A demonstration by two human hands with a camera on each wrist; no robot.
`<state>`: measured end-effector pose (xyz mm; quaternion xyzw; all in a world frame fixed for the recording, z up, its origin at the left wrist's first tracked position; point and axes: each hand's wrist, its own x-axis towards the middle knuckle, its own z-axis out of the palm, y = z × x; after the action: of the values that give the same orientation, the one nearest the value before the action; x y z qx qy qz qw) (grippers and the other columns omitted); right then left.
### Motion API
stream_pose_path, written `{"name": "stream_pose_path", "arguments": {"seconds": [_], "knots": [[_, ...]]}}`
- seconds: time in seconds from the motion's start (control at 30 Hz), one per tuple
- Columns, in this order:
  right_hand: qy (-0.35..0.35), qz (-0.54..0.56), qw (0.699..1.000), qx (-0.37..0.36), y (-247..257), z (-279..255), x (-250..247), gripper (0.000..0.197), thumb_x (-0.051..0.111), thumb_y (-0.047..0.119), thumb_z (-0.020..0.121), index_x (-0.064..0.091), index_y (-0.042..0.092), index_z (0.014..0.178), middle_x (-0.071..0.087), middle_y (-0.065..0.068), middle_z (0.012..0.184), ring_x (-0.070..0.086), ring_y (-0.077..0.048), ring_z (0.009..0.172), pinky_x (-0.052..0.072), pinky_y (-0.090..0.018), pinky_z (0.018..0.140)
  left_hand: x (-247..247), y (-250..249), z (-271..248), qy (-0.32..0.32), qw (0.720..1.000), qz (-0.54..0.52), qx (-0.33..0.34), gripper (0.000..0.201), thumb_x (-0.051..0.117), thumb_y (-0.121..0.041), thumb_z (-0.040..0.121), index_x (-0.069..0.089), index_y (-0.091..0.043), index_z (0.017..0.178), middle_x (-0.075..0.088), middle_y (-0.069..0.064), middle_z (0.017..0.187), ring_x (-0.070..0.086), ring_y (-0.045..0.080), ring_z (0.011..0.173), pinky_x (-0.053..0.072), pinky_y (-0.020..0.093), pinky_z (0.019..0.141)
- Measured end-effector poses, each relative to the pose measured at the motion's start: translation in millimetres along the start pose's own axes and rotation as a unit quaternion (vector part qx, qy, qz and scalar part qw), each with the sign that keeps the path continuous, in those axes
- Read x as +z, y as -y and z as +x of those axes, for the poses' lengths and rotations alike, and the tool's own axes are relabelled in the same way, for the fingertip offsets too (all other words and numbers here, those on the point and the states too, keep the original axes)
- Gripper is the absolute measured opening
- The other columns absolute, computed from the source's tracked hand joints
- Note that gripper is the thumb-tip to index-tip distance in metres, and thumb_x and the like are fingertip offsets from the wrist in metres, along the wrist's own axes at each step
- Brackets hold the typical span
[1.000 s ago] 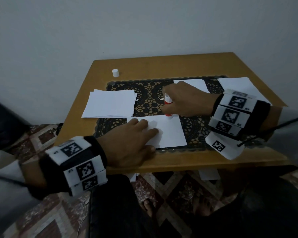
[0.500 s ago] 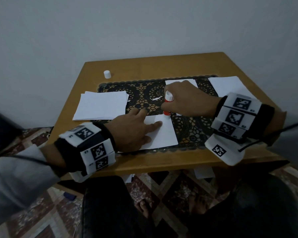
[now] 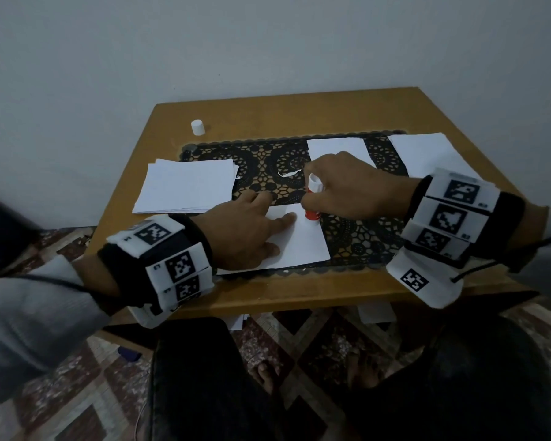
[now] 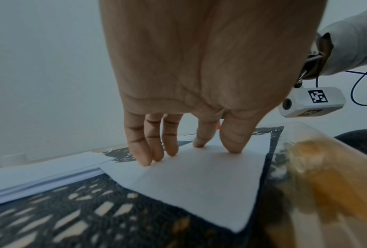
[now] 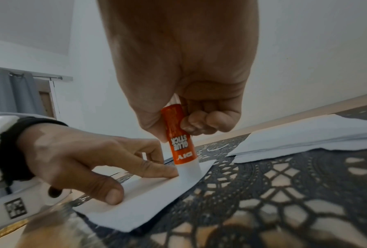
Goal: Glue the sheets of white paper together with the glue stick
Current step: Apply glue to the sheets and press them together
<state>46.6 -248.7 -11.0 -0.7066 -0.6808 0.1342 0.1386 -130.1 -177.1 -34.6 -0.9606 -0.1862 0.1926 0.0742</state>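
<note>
A white sheet of paper lies on the black lace mat near the table's front edge. My left hand presses it flat with straight, spread fingers. An orange glue stick stands upside down, its white tip touching the sheet's far edge. My right hand grips the stick around its upper half. The stick's tip sits right beside my left index finger.
A stack of white sheets lies on the left of the wooden table; more sheets lie at the back right. The white glue cap stands at the back left. The black lace mat covers the middle.
The glue stick's tip has stayed at the sheet's far edge, shifting slightly right along it. My left hand keeps pressing the sheet. The head view has shifted.
</note>
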Motion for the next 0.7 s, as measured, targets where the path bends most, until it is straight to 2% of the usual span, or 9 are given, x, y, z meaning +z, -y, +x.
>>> {"name": "stream_pose_path", "arguments": {"seconds": [0.17, 0.3, 0.43, 0.5, 0.6, 0.7], "knots": [[0.016, -0.010, 1.000, -0.009, 4.4, -12.3, 1.5, 0.023, 0.063, 0.031, 0.085, 0.055, 0.011, 0.077, 0.057, -0.001, 0.074, 0.051, -0.013, 0.064, 0.038, -0.028, 0.055, -1.4, 0.0, -0.9, -0.009, 1.000, -0.014, 0.004, 0.064, 0.035, -0.049, 0.097, 0.005, -0.032, 0.151, 0.028, 0.014, 0.133, 0.030, 0.030, 0.120, 0.037, 0.038, 0.096], [0.018, -0.005, 1.000, -0.020, 6.7, -24.3, 3.0, 0.024, 0.063, 0.033, 0.085, 0.057, 0.010, 0.080, 0.058, 0.000, 0.073, 0.052, -0.012, 0.063, 0.037, -0.026, 0.052, -3.6, -1.6, 0.1, -0.020, 1.000, -0.018, 0.006, 0.065, 0.038, -0.049, 0.096, 0.009, -0.031, 0.152, 0.030, 0.014, 0.133, 0.031, 0.029, 0.120, 0.036, 0.036, 0.094], [0.038, -0.007, 0.999, -0.038, 7.0, -35.0, 5.8, 0.021, 0.065, 0.029, 0.086, 0.053, 0.013, 0.077, 0.053, 0.006, 0.069, 0.048, -0.010, 0.061, 0.035, -0.026, 0.054, -6.8, -1.8, 1.6, -0.025, 0.999, -0.040, 0.010, 0.065, 0.043, -0.050, 0.094, 0.016, -0.031, 0.151, 0.031, 0.012, 0.136, 0.031, 0.029, 0.124, 0.034, 0.037, 0.101], [0.037, -0.012, 0.998, -0.041, 8.4, -39.6, 8.0, 0.023, 0.064, 0.030, 0.086, 0.055, 0.010, 0.079, 0.057, 0.002, 0.070, 0.051, -0.013, 0.062, 0.039, -0.031, 0.055, -8.4, -1.5, 2.2, -0.013, 0.997, -0.078, 0.006, 0.065, 0.046, -0.051, 0.093, 0.021, -0.032, 0.150, 0.033, 0.011, 0.136, 0.032, 0.030, 0.125, 0.035, 0.039, 0.104], [0.030, 0.013, 0.998, -0.052, 8.8, -45.8, 8.5, 0.023, 0.065, 0.030, 0.085, 0.056, 0.010, 0.080, 0.059, -0.002, 0.073, 0.053, -0.017, 0.066, 0.043, -0.035, 0.060, -10.7, 0.5, 5.4, -0.025, 0.994, -0.109, 0.002, 0.067, 0.055, -0.054, 0.087, 0.031, -0.032, 0.145, 0.038, 0.007, 0.132, 0.036, 0.027, 0.122, 0.037, 0.038, 0.101], [0.048, 0.048, 0.996, -0.055, 6.7, -47.2, 0.6, 0.025, 0.066, 0.030, 0.086, 0.059, 0.005, 0.082, 0.058, -0.005, 0.073, 0.051, -0.018, 0.064, 0.042, -0.035, 0.060, -13.5, 6.8, 12.7, -0.023, 0.991, -0.126, -0.024, 0.080, 0.065, -0.058, 0.077, 0.031, -0.026, 0.142, 0.036, 0.006, 0.135, 0.034, 0.025, 0.122, 0.035, 0.037, 0.100]]}}
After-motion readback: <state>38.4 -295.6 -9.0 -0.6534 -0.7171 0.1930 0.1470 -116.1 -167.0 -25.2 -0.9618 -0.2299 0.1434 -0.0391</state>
